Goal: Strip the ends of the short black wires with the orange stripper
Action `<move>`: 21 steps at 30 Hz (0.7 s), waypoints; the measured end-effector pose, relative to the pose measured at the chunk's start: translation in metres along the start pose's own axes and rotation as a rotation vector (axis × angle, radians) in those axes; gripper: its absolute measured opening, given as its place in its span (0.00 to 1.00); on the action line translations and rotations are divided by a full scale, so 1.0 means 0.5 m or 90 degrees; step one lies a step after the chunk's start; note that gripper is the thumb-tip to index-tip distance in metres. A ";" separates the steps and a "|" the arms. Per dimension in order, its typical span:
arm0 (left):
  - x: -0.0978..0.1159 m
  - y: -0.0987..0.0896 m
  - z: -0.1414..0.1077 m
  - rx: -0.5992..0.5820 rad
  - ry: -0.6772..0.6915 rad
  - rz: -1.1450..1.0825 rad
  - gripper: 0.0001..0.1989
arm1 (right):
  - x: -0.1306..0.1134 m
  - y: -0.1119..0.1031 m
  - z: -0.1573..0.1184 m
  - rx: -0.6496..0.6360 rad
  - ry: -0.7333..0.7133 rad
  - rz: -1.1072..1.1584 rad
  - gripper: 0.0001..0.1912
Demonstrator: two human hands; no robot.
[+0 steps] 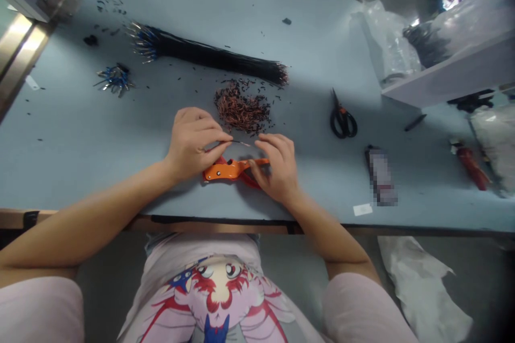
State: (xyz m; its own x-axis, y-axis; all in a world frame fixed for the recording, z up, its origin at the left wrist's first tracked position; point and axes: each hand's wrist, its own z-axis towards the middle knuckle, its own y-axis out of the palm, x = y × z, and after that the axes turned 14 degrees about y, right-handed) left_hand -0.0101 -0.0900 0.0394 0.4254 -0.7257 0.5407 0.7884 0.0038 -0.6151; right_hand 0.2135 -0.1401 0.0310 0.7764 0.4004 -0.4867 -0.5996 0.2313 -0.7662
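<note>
My left hand (pixel 195 142) pinches a thin black wire (pixel 238 142) between thumb and fingertips. Its bare, light-coloured end points right, towards my right hand (pixel 277 163). That hand is open, thumb and fingers apart, just beyond the wire's tip and over the handles of an orange wire stripper (pixel 221 172). The stripper lies on the table beneath both hands, its head close under my left fingers. Behind my hands is a heap of small copper-and-black wire offcuts (pixel 242 107). Farther back lies a long bundle of black wires (pixel 217 57), with blue-and-metal terminals at its left end.
A small cluster of blue terminals (pixel 116 79) lies at the left. On the right are black-handled scissors (pixel 343 119), a blurred-out phone-like object (pixel 381 176), a white label (pixel 362 209) and a red-handled tool (pixel 470 164). Plastic bags (pixel 392 45) stand by a shelf panel (pixel 450 72).
</note>
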 end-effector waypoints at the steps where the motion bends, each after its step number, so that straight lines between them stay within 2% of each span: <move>1: 0.003 0.001 -0.001 -0.001 0.000 -0.003 0.03 | -0.003 -0.001 -0.001 -0.018 0.000 0.009 0.16; 3: 0.008 0.002 -0.002 0.009 -0.014 -0.022 0.03 | -0.007 -0.004 -0.002 -0.075 0.008 0.025 0.14; 5: 0.009 0.005 -0.002 0.060 -0.054 -0.056 0.03 | -0.011 -0.009 -0.001 -0.137 0.021 0.028 0.14; 10: -0.022 0.007 0.011 0.323 -0.263 -0.217 0.04 | -0.022 -0.020 0.007 -0.258 0.064 -0.095 0.24; 13: -0.049 0.008 0.019 0.420 -0.334 -0.290 0.04 | -0.027 -0.026 0.012 -0.341 0.080 -0.168 0.27; 17: -0.063 0.011 0.020 0.434 -0.362 -0.321 0.03 | -0.030 -0.034 0.014 -0.396 0.091 -0.182 0.30; 21: -0.062 0.014 0.017 0.420 -0.371 -0.333 0.02 | -0.030 -0.035 0.013 -0.394 0.089 -0.183 0.24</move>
State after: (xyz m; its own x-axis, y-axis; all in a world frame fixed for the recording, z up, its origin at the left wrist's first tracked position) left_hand -0.0138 -0.0617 0.0233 -0.0309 -0.2985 0.9539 0.9499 0.2882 0.1209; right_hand 0.2111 -0.1442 0.0543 0.9306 0.2708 -0.2462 -0.1779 -0.2530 -0.9510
